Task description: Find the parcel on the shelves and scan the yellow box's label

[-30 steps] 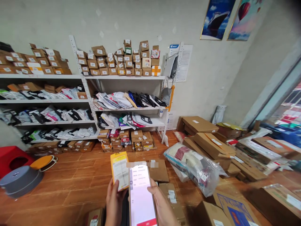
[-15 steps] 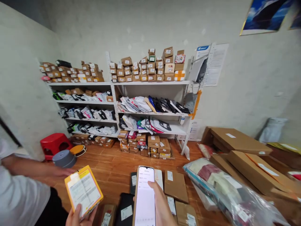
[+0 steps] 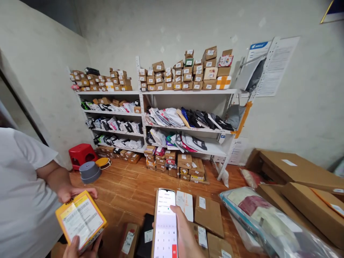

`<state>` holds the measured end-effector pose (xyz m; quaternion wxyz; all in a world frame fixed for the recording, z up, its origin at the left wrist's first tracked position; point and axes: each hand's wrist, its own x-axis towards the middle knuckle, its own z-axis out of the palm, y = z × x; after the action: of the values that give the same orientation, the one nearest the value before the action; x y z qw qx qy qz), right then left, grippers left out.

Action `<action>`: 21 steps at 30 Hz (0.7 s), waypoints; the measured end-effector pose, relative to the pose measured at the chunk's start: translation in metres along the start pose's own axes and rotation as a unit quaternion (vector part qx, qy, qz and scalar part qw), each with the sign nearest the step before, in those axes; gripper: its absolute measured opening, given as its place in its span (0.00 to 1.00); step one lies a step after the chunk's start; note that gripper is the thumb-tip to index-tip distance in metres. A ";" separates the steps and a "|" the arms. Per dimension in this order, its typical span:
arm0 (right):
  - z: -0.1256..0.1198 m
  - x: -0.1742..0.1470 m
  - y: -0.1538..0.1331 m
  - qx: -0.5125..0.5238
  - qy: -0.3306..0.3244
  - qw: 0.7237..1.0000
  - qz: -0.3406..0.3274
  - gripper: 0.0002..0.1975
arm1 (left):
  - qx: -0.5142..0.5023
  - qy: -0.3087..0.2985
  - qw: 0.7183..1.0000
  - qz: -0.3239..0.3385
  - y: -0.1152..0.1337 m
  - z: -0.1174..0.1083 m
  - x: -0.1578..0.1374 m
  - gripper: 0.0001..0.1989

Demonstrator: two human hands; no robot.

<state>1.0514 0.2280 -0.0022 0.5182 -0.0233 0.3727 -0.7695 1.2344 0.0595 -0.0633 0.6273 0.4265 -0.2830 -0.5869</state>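
My left hand (image 3: 77, 249) grips the lower end of a yellow box (image 3: 82, 220) with a white printed label facing up. A co-worker's hand (image 3: 72, 191) is at the far top edge of that same box. In my right hand (image 3: 185, 233) is a smartphone (image 3: 164, 229), held upright near the bottom middle, with my thumb on its lit screen. A number keypad with a red key fills the lower part of the screen. Text lines show above it, too small to read.
Labelled cartons (image 3: 209, 211) and a black parcel (image 3: 145, 233) lie on the wooden floor below the phone. White shelves (image 3: 188, 91) full of parcels line the wall. On the right are a plastic-wrapped bundle (image 3: 258, 211) and large cardboard boxes (image 3: 295, 168). A grey stool (image 3: 90, 172) and red stool (image 3: 83, 156) stand left.
The view has turned left. A keypad has come up on the phone screen. The yellow box has shifted left and the co-worker's hand now reaches its far edge.
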 end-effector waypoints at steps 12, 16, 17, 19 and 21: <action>-0.011 -0.024 -0.007 0.032 -0.080 0.996 -0.031 0.31 | -0.109 0.013 0.994 0.003 0.060 0.045 -0.004 0.18; -0.017 -0.030 -0.005 -0.009 -0.060 0.996 -0.065 0.34 | -0.109 -0.028 0.989 -0.095 0.043 0.053 -0.011 0.22; -0.019 -0.031 -0.004 -0.006 -0.059 0.996 -0.071 0.34 | -0.068 -0.084 0.982 -0.154 0.035 0.054 -0.020 0.21; -0.021 -0.033 -0.003 -0.001 -0.059 0.995 -0.083 0.32 | 0.033 -0.245 0.916 -0.315 0.017 0.056 -0.047 0.26; -0.023 -0.035 -0.002 -0.001 -0.057 0.994 -0.095 0.31 | 0.078 -0.391 0.805 -0.439 0.001 0.057 -0.079 0.32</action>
<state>1.0557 0.2693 -0.0053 0.4628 -0.1030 0.3399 -0.8122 1.1745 0.1249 -0.0239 0.1039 0.2874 -0.3320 -0.8924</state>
